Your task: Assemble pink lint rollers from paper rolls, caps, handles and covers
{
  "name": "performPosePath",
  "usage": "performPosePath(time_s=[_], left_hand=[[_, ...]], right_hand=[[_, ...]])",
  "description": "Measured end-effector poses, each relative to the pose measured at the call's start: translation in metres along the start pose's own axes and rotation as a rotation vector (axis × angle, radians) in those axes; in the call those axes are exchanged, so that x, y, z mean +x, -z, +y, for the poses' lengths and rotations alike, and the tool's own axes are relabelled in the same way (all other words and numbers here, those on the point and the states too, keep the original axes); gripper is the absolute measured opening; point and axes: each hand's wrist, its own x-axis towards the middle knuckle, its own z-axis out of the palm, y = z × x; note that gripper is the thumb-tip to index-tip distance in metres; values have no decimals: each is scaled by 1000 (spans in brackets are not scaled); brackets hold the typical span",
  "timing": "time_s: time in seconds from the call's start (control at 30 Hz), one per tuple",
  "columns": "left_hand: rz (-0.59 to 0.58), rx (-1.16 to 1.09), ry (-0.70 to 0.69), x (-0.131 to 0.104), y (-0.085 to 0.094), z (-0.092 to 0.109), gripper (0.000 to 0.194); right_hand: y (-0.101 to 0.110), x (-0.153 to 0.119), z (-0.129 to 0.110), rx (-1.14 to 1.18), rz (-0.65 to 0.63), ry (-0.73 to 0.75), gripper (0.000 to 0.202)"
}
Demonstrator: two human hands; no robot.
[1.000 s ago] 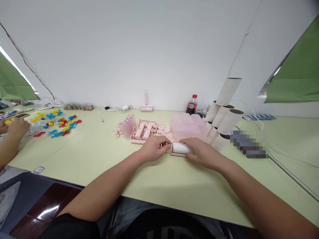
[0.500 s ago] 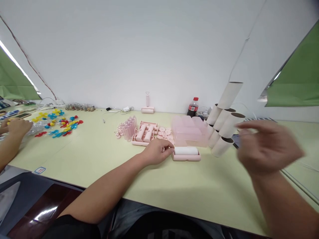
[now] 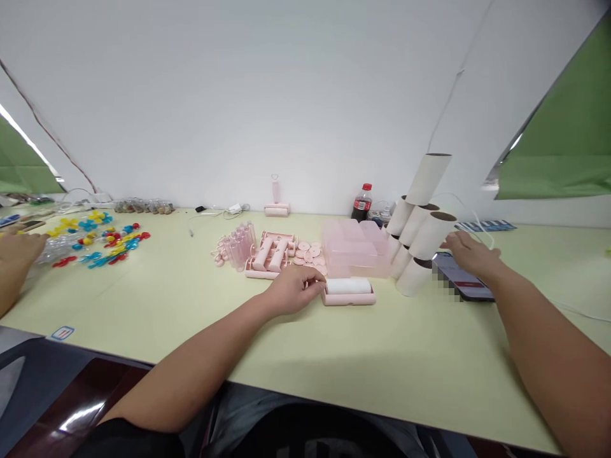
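Note:
A pink case (image 3: pixel 350 299) with a white roll (image 3: pixel 348 286) lying in it rests on the table. At its left end is my left hand (image 3: pixel 294 289), thumb and fingertips pressed together against the case's edge. My right hand (image 3: pixel 470 254) reaches over a phone (image 3: pixel 461 278), behind the stacked cardboard tubes (image 3: pixel 432 235); its fingertips are partly hidden and I cannot make out anything in them. Left of the case are pink frames (image 3: pixel 272 253), pink discs (image 3: pixel 308 253) and pink handles (image 3: pixel 241 245). Translucent pink covers (image 3: pixel 356 248) are stacked behind it.
A cola bottle (image 3: pixel 362 202) stands by the wall, near an upright pink roller (image 3: pixel 277 208). Coloured plastic pieces (image 3: pixel 114 245) are spread at the left, beside another person's hand (image 3: pixel 19 254). A white cable runs along the right.
My right hand has moved away from me, from in front of the tubes to over the phone. My left hand stays at the case. The view has shifted slightly.

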Motion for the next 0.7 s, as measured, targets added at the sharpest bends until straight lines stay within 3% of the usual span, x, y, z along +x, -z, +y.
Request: performPosePath(time_s=[0.3,0.7], left_hand=[[18,3,-19,-2,0,2,19],[22,-10,-18,-2,1,3,19]], right_hand=[[-13,0,3,18,-100,-82,39],[-4,-1,13,21,-14,-52,49]])
